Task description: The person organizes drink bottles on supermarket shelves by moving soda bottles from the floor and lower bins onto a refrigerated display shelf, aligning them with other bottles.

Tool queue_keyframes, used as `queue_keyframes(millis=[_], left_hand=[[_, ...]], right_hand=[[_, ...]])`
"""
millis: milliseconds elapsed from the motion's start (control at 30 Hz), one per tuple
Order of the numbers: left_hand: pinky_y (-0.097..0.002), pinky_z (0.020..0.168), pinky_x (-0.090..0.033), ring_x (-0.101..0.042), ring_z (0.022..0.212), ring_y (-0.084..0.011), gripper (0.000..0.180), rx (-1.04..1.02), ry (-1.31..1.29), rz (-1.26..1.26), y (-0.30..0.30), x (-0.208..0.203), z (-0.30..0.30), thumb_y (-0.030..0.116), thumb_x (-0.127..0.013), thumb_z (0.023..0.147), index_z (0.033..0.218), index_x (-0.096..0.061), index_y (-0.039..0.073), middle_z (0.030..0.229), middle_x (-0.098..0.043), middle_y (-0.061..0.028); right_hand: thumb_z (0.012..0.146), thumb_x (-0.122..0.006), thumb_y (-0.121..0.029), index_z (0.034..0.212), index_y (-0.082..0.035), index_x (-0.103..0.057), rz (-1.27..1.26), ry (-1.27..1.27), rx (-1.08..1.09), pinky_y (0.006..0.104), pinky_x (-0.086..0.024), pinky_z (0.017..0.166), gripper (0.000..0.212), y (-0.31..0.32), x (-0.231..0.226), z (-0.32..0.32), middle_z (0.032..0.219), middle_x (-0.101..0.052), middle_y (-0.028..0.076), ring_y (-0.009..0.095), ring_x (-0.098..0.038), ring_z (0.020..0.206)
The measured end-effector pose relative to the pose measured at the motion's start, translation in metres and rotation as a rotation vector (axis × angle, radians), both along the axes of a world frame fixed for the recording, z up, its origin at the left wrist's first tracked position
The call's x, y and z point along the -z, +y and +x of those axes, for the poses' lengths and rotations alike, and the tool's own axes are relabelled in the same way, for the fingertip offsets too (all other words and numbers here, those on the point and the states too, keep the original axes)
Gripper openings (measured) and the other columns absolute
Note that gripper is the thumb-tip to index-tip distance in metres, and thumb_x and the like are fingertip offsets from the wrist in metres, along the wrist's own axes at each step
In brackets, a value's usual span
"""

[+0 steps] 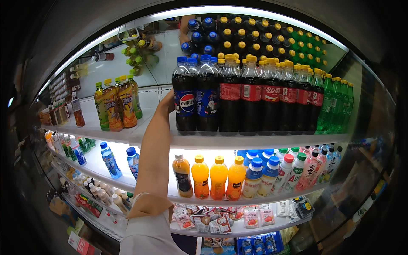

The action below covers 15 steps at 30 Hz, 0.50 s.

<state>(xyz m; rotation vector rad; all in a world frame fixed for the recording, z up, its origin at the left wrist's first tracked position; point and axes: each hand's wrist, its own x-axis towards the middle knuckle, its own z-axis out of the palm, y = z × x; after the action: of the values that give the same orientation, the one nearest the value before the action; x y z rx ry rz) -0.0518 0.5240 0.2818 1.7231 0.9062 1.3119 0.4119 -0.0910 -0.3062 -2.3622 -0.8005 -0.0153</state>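
Observation:
My left arm stretches up from the lower edge to the upper shelf of a lit drinks display. My left hand (169, 102) is at the left side of the front blue-capped cola bottle (185, 102), partly behind it. The fingers are hidden by the bottle, so I cannot tell whether they grip it. Another blue-capped cola bottle (207, 104) stands upright right beside that one. To their right are rows of yellow-capped, red-labelled cola bottles (250, 110). A mirror above the shelf reflects part of the hand beside blue caps. My right hand is out of view.
Left of my arm stand several iced tea bottles (115, 106) on the same shelf. Green soda bottles (335, 104) fill its right end. The shelf below holds orange juice bottles (218, 178) and milk drink bottles (253, 178). Lower down lie small snack packets (221, 223).

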Motion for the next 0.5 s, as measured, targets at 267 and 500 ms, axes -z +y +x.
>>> queue_keyframes(millis=[267,500], left_hand=[[-0.0379,0.091,-0.047,-0.055,0.114,-0.0237,0.072,0.013,0.036,-0.024,0.014,-0.001,-0.026,0.063,-0.046,0.089,0.132,-0.048,0.005,0.126,-0.056,-0.0155],[-0.0370,0.088,-0.049,-0.057,0.111,-0.0231,0.069,0.034,0.041,-0.042,0.025,-0.002,-0.023,0.060,-0.047,0.090,0.131,-0.049,0.005,0.123,-0.058,-0.0151]], right_hand=[[0.072,-0.072,-0.034,0.135,-0.009,-0.048,0.000,0.017,-0.027,0.0438,-0.049,0.080,0.072,0.015,-0.002,-0.009,0.124,-0.059,0.012,0.032,-0.060,0.103],[0.073,-0.070,-0.031,0.136,-0.010,-0.049,0.006,0.037,-0.039,0.0441,-0.050,0.078,0.069,0.019,-0.009,-0.011,0.124,-0.060,0.012,0.032,-0.061,0.103]])
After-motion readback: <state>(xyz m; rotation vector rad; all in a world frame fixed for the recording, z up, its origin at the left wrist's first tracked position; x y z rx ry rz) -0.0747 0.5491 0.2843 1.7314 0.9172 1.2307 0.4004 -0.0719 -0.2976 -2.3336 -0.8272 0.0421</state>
